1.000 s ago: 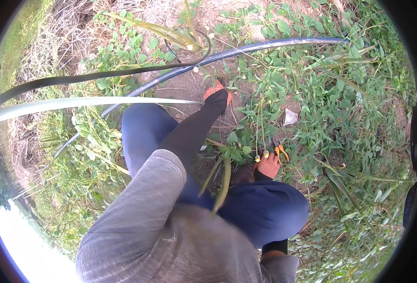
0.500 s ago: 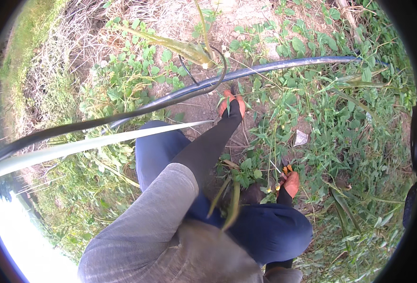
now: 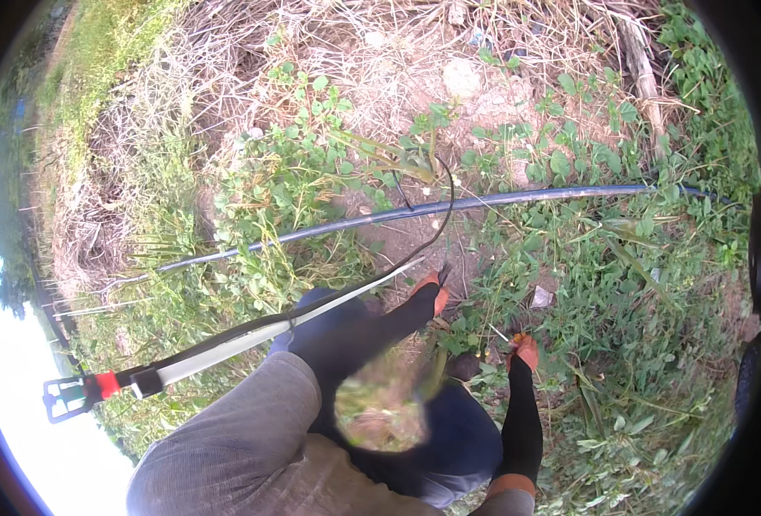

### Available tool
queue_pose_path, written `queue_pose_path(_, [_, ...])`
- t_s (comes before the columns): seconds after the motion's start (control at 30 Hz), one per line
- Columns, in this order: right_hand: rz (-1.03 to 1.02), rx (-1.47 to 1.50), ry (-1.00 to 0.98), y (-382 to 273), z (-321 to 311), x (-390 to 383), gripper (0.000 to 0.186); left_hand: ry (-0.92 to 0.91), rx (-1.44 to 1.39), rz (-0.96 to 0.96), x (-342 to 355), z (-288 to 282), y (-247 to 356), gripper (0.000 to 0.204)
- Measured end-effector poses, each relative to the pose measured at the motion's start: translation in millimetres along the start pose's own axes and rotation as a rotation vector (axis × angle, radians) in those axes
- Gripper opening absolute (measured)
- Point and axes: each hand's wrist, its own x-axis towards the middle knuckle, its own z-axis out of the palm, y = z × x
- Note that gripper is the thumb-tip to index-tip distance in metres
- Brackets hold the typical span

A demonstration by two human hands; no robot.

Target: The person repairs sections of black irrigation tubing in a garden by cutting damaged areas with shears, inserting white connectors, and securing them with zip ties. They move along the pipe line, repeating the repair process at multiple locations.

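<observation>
Low among green weeds (image 3: 621, 353), a person's right hand (image 3: 526, 351) closes around an orange-handled tool (image 3: 516, 339), while the left hand (image 3: 434, 294) reaches down to bare soil (image 3: 397, 241), its fingers too hidden to tell whether they grasp anything. The step in hand appears to be close work at ground level; the next move seems to call for a firm grip and left fingers clear of the tool. What looks like its slim, pale end points forward and left, the long axis slanting toward the tip of a white stake (image 3: 225, 347).
</observation>
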Motion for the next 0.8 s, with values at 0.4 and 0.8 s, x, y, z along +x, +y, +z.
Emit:
queue_pose_path(0.4, [0.260, 1.308, -0.574, -56, -258, -172, 0.029, -0.533, -0.593, -0.193, -301, -163, -8, 0.013])
queue_pose_path(0.8, [0.301, 1.045, -1.188, -287, -516, -368, 0.033, -0.153, -1.499, -0.336, -465, -379, -98, 0.012])
